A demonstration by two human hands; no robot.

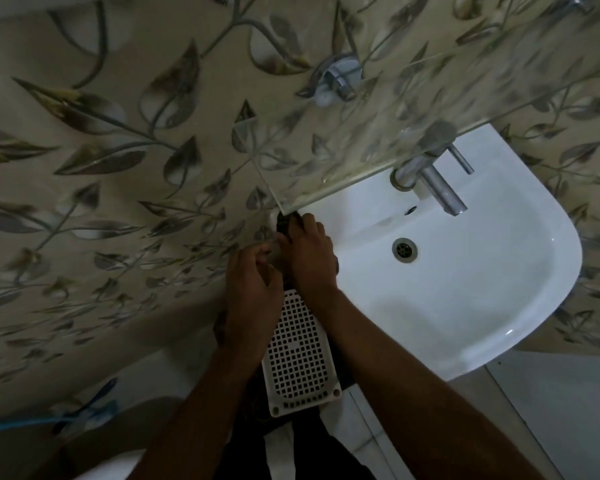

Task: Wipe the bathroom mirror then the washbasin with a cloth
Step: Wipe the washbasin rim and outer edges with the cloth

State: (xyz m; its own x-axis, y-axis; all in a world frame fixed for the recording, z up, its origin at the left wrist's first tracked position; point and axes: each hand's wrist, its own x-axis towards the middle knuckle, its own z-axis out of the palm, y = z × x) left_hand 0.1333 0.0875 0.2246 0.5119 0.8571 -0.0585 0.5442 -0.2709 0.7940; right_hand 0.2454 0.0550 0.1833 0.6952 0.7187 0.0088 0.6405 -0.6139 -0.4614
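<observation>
- Head view: left hand [253, 289] and right hand [310, 258] meet at the washbasin's [465, 289] left rim, under the glass shelf [326, 161] corner.
- Fingers of both curled around something dark, likely the cloth [282, 225]; too hidden to tell the grip.
- Basin bowl lies right of the fingers, long axis toward the tap [437, 188]; right hand nearer.
- Mirror not visible.
- White grid basket [297, 355] just below the wrists.

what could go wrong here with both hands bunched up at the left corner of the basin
1. The glass shelf juts out just above the right hand; lifting carelessly could knock knuckles on its corner.
2. The white perforated rack sits right under the wrists, so a forearm could bump it.
3. The left hand works against the wall in dim light; whatever it holds is hard to see and could slip.
</observation>
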